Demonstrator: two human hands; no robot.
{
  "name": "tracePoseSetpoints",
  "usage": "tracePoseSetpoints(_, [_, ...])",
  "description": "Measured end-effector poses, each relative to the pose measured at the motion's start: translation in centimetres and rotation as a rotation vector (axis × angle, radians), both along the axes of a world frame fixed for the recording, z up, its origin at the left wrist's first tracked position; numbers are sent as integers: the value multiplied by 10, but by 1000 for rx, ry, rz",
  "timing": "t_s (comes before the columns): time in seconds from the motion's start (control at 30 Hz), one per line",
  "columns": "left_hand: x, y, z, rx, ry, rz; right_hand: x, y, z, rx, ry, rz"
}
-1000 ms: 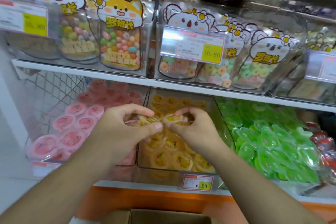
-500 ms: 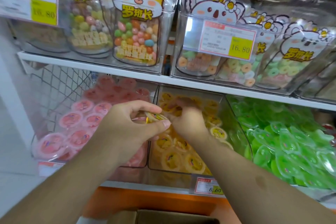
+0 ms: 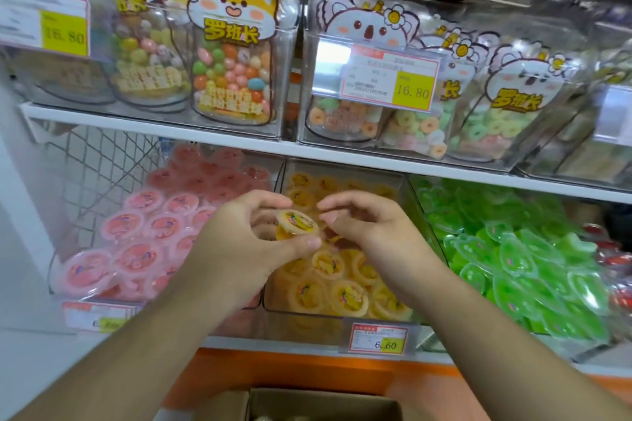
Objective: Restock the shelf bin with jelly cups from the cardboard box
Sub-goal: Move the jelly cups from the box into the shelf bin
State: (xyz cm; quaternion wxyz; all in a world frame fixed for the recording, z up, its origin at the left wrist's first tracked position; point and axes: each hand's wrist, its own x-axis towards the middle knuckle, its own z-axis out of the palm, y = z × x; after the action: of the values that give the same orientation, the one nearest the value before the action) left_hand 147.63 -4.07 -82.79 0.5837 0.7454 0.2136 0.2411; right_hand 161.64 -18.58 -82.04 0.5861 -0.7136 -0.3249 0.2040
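Observation:
My left hand grips a yellow jelly cup between thumb and fingers, just in front of the clear shelf bin that holds several yellow jelly cups. My right hand hovers beside the cup with loosely curled fingers, its fingertips close to the cup's right rim and holding nothing that I can see. The cardboard box shows at the bottom edge, its top open.
A bin of pink jelly cups stands left of the yellow bin and a bin of green ones on the right. The white shelf board above carries candy jars and price tags. An orange base panel runs below.
My right hand came back out of the yellow bin without a cup and now sits beside my left hand. The cup in my left hand has turned lid-up. The view shifted down and left.

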Motion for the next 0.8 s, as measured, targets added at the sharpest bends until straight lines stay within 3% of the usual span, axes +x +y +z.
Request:
tracePoseSetpoints(0.27, [14, -12, -9, 16, -3, -41, 2, -28, 5, -78, -24, 108])
tracePoseSetpoints(0.47, [21, -16, -10, 48, -19, -82, 9, -28, -5, -69, -29, 50])
tracePoseSetpoints(0.53, [22, -12, -13, 165, 1, -42, 13, -25, -9, -75, -36, -19])
tracePoseSetpoints(0.63, [16, -3, -14, 521, 107, 87, 25, -13, -19, -150, -106, -184])
tracePoseSetpoints(0.8, [12, 7, -20, 728, 208, 87, 51, 16, -35, -396, -477, -367])
